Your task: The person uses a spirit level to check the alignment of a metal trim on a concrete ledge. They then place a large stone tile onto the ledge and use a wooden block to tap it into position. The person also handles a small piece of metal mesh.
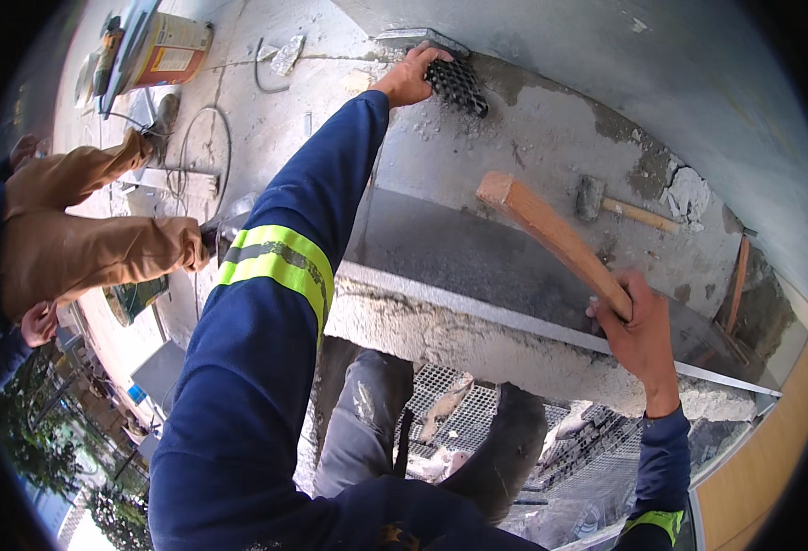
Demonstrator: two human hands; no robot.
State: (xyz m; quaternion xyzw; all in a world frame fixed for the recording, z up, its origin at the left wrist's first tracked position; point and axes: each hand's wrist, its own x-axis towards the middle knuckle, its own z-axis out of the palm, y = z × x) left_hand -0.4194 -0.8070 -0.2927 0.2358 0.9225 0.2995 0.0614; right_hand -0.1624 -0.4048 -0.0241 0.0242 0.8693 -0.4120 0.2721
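My left arm reaches far forward, and my left hand (407, 77) has its fingers closed over the edge of a black plastic grid piece (459, 88). Crumbs of rubble lie beside that piece, close to the wall's foot. A flat grey slab piece (422, 39) lies just beyond my fingers. My right hand (641, 332) is wrapped round the lower end of a wooden block (555, 241), which slants up and left over the grey stone slab (459, 243). A small pale bit shows at my right fingertips; I cannot make out what it is.
A mallet (626, 207) with a wooden handle lies near the wall (689, 92). The slab has a rough front edge (459, 332), with metal grating (450, 404) below by my legs. A person in brown trousers (101, 243) is at the left, near a bucket (172, 53) and cables.
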